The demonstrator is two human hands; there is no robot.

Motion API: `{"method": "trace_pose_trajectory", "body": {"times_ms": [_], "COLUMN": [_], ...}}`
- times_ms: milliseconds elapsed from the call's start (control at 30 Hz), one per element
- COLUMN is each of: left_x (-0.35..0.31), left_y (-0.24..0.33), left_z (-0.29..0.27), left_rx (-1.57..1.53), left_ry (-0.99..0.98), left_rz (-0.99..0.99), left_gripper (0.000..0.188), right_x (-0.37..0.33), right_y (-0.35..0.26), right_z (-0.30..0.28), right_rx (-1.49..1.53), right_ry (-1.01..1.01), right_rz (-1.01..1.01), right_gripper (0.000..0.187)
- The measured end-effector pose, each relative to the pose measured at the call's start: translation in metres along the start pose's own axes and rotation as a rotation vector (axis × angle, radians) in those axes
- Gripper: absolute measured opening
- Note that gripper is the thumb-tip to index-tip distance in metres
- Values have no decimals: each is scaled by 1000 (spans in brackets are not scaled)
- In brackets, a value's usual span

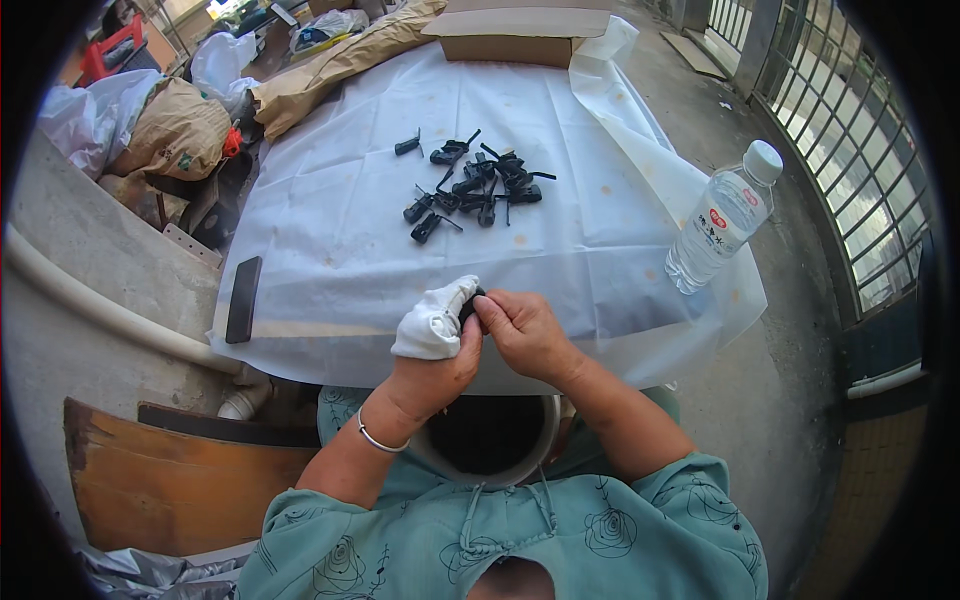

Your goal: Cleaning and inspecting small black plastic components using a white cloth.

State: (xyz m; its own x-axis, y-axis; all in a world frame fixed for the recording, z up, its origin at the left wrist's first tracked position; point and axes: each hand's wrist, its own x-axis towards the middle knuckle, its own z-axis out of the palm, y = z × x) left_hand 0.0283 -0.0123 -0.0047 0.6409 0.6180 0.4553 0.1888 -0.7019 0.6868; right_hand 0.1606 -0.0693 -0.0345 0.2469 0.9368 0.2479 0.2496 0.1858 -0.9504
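Observation:
My left hand (pixel 432 380) has a white cloth (pixel 430 325) over its fingers, with the thumb bare. It is closed on a small black part (pixel 471 303), which the fingers mostly hide. From the other side my right hand (pixel 525 332) pinches the same part between thumb and forefinger. Both hands meet above the near edge of the table. Farther back, several black clip-like pieces (pixel 487 207) with thin tails lie in a loose pile on the white plastic sheet (pixel 340 220). One such piece (pixel 408 144) lies a little apart.
A bucket (pixel 548 440) with a dark inside stands below my hands, between my legs. To the right is a clear water bottle (pixel 722 220); at the left edge lies a dark flat phone-like slab (pixel 243 300). A cardboard box (pixel 510 48) and brown paper (pixel 340 65) are at the back.

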Motion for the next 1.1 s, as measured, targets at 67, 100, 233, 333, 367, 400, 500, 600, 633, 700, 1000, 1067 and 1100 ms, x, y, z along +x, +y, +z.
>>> {"method": "trace_pose_trajectory", "body": {"times_ms": [67, 100, 233, 333, 367, 400, 500, 600, 633, 700, 1000, 1067, 1100], "left_x": [-1, -2, -4, 0, 2, 3, 6, 7, 8, 7, 6, 6, 5], "left_y": [-3, -2, -6, -12, -14, -14, -12, -13, -11, -4, 1, -4, -6], "left_z": [-1, -1, -1, -4, -6, -9, -20, -19, -19, -20, -19, -14, -11], "left_rx": [186, 185, 123, -147, -290, -290, -731, -760, -761, -556, -508, -464, -392], "left_ry": [0, -2, -15, 8, 25, 25, -40, -46, -47, -167, -293, -247, -200], "left_rz": [111, 110, 57, -101, -195, -197, -475, -473, -473, -447, -328, -297, -238], "left_gripper": [28, 28, 28, 28, 29, 29, 27, 30, 30, 32, 30, 30, 27], "right_x": [0, -1, -1, 6, 6, 5, 3, 4, 5, 6, 3, 2, 2], "right_y": [-3, -4, 2, -2, -10, -15, -17, -4, -3, -3, -10, -12, -12], "right_z": [4, 6, 10, 0, -9, -15, -20, -20, -21, -20, -12, -12, -12], "right_rx": [-16, -32, 61, 183, -10, -202, -379, -283, -284, -159, 10, 3, -3], "right_ry": [-5, -9, 4, -37, -20, 0, -151, -37, -37, 19, -22, -79, -135], "right_rz": [32, 69, 76, 6, -39, -80, -147, -359, -358, -487, -188, -154, -119], "right_gripper": [25, 25, 24, 22, 19, 17, 11, 15, 15, 18, 17, 19, 22]}}
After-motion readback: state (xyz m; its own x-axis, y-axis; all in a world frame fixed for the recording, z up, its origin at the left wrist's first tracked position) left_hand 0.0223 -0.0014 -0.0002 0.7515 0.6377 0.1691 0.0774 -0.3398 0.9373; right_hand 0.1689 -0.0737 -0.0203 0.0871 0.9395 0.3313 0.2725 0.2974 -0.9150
